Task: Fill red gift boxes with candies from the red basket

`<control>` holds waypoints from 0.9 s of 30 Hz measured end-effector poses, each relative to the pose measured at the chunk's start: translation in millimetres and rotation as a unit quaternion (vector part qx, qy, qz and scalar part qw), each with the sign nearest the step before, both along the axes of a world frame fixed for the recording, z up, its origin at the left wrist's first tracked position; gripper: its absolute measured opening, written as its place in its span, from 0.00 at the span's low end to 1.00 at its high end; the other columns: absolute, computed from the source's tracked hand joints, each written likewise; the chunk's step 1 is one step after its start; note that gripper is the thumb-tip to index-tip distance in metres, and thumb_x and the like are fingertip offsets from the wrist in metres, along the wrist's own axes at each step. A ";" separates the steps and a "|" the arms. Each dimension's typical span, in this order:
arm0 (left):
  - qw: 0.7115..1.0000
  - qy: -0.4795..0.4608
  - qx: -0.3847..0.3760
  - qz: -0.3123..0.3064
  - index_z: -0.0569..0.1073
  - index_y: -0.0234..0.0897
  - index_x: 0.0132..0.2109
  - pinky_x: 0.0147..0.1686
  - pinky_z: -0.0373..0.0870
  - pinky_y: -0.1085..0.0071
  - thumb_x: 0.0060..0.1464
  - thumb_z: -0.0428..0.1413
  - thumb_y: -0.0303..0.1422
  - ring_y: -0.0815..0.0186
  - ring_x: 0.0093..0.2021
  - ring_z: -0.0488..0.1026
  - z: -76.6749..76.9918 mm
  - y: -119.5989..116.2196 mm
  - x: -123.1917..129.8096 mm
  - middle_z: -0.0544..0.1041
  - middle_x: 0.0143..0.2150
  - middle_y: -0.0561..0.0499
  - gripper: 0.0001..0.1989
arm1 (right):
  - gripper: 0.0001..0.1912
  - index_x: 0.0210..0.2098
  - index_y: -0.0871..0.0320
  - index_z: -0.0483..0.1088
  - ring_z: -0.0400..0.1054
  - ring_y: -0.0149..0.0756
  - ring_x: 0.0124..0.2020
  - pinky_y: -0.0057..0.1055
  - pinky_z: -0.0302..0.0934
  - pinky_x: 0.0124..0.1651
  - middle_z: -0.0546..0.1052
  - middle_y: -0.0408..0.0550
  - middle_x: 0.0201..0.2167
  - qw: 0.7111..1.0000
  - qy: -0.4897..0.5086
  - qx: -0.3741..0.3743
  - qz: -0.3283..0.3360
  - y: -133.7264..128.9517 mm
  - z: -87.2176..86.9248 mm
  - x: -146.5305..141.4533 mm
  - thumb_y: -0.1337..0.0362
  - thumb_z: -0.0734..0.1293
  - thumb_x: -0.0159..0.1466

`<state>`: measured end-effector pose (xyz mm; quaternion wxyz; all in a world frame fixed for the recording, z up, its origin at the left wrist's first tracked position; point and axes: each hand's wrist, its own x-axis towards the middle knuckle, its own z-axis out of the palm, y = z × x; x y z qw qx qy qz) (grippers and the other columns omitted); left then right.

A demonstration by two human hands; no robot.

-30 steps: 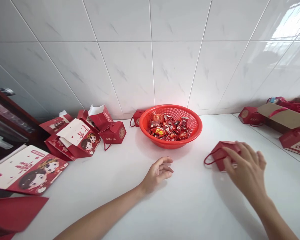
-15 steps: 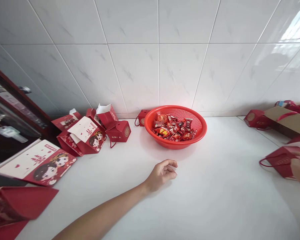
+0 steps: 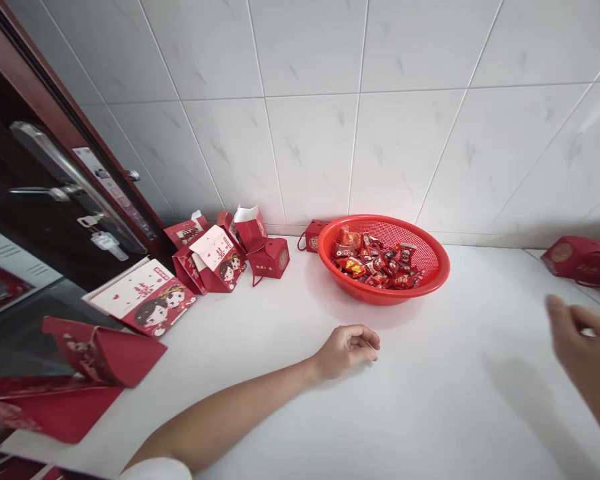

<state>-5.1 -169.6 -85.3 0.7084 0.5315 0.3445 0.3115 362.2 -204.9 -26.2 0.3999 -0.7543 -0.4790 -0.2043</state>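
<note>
My left hand (image 3: 350, 350) rests on the white tabletop, its fingers loosely curled and apart from the thumb, with nothing in them. Just beyond it sits a red plastic basket (image 3: 384, 297) holding a heap of red-wrapped candies (image 3: 375, 260). At the right edge my right hand (image 3: 587, 350) hangs above the table, somewhat blurred; its thumb and fingers are parted and I see nothing between them. Beyond that hand, against the wall, lies a closed red gift box (image 3: 575, 257), partly cut off by the frame.
Several red gift boxes, among them a small closed one (image 3: 270, 259), stand at the left. A larger box with cartoon figures (image 3: 150, 297) and a red folded carton (image 3: 120, 353) lie nearer. A dark door (image 3: 10, 160) with a handle and keys borders the left; tiled wall behind.
The view has swung left, showing more of the door. My right hand has come off the red gift box at the right, which is out of view. My left hand stays on the table.
</note>
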 end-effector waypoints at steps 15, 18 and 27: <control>0.946 0.058 0.250 0.200 0.79 0.36 0.32 0.45 0.75 0.62 0.47 0.62 0.40 0.61 0.35 0.78 73.8 74.1 -59.7 0.81 0.31 0.48 0.10 | 0.19 0.26 0.52 0.49 0.47 0.29 0.20 0.27 0.48 0.22 0.53 0.35 0.19 0.755 0.106 -0.218 0.610 -39.1 -60.5 -212.2 0.62 0.57 0.74; 0.851 0.129 0.344 0.377 0.79 0.37 0.34 0.49 0.75 0.61 0.49 0.61 0.37 0.58 0.42 0.80 107.5 94.4 -105.8 0.84 0.38 0.47 0.09 | 0.19 0.27 0.52 0.45 0.45 0.29 0.20 0.28 0.46 0.23 0.51 0.35 0.20 0.751 0.084 -0.212 0.619 -43.1 -67.6 -210.7 0.64 0.57 0.73; 0.596 0.443 0.287 0.605 0.80 0.33 0.44 0.63 0.69 0.54 0.50 0.59 0.26 0.49 0.56 0.78 140.6 101.0 -216.7 0.82 0.51 0.40 0.13 | 0.19 0.27 0.52 0.43 0.45 0.29 0.20 0.28 0.46 0.24 0.51 0.35 0.19 0.752 0.062 -0.211 0.622 -40.5 -70.6 -211.8 0.66 0.57 0.72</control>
